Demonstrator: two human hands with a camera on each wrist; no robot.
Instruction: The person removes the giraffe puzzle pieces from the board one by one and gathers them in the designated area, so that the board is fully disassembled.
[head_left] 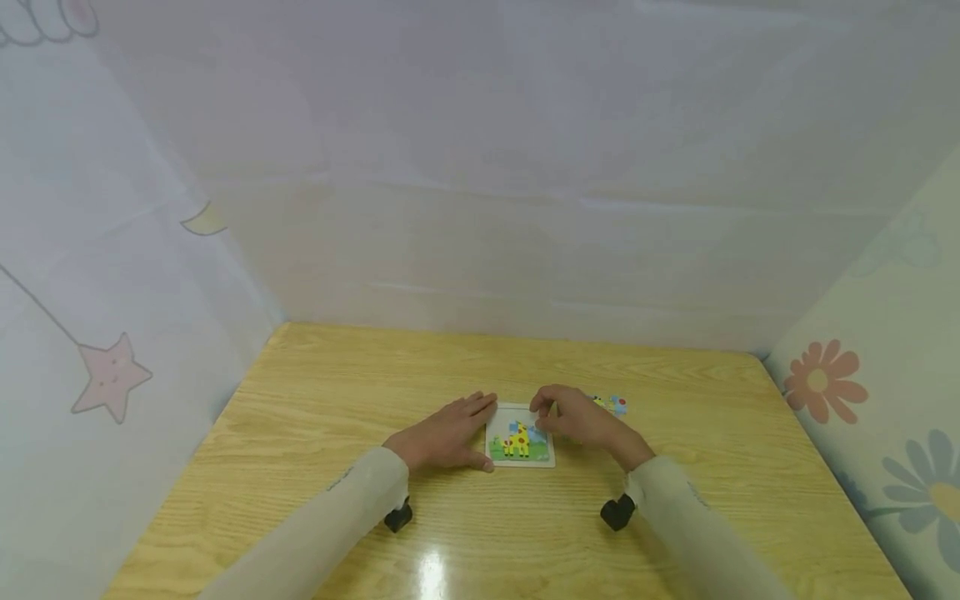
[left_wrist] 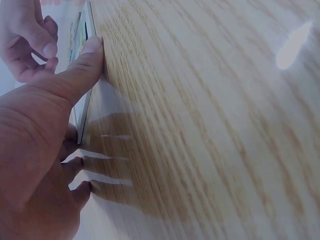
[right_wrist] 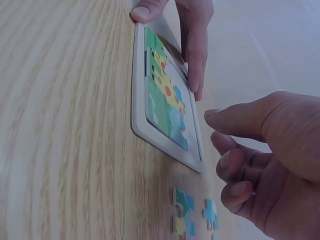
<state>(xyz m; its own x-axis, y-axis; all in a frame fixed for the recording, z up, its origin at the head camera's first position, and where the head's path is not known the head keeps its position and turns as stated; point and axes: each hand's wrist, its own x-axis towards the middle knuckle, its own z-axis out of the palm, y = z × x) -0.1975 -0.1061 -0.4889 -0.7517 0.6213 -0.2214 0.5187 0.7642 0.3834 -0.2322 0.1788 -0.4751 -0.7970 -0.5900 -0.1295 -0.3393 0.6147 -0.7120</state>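
Note:
A white square puzzle tray (head_left: 522, 465) lies on the table, its lower part filled with pieces showing yellow giraffes (head_left: 519, 442) with red spots on green. Bare white backing shows in the upper part. My left hand (head_left: 450, 433) rests at the tray's left side, fingers extended, the thumb (left_wrist: 92, 47) at the near corner and the fingertips by the far corner. Over the tray's right edge, my right hand (head_left: 581, 417) hovers with loosely bent fingers. In the right wrist view, a gap shows between its thumb (right_wrist: 235, 120) and fingers, with nothing in it.
Several loose puzzle pieces (right_wrist: 185, 210) lie on the wooden table (head_left: 337, 375) just right of the tray, partly behind the right hand in the head view. Pale printed cloth (head_left: 480, 250) hangs around the table's back and sides.

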